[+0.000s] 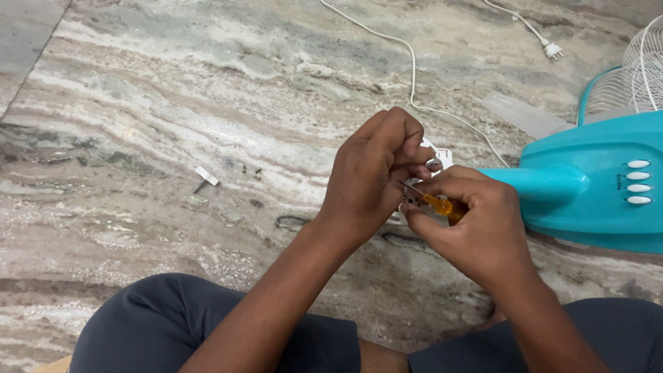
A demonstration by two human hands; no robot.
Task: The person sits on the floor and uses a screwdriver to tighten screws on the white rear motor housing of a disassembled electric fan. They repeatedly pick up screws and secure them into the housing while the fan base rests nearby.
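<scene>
My left hand point(373, 173) is closed around a small white plastic part point(439, 157), mostly hidden behind the fingers. My right hand point(476, 221) grips a small screwdriver with an orange-yellow handle point(442, 205); its metal shaft points up-left into the white part. Both hands meet above the marble floor point(173, 103), just left of the turquoise fan base point(594, 186). A white cord point(413, 76) runs from behind my hands up to the top of the view.
Three small screws point(253, 171) and a little white piece point(205, 177) lie on the floor to the left. A white plug point(552, 50) lies at top right. The fan's white wire grille point(639, 76) and a clear blade point(525, 114) are at right. My knees in dark trousers point(173, 324) fill the bottom.
</scene>
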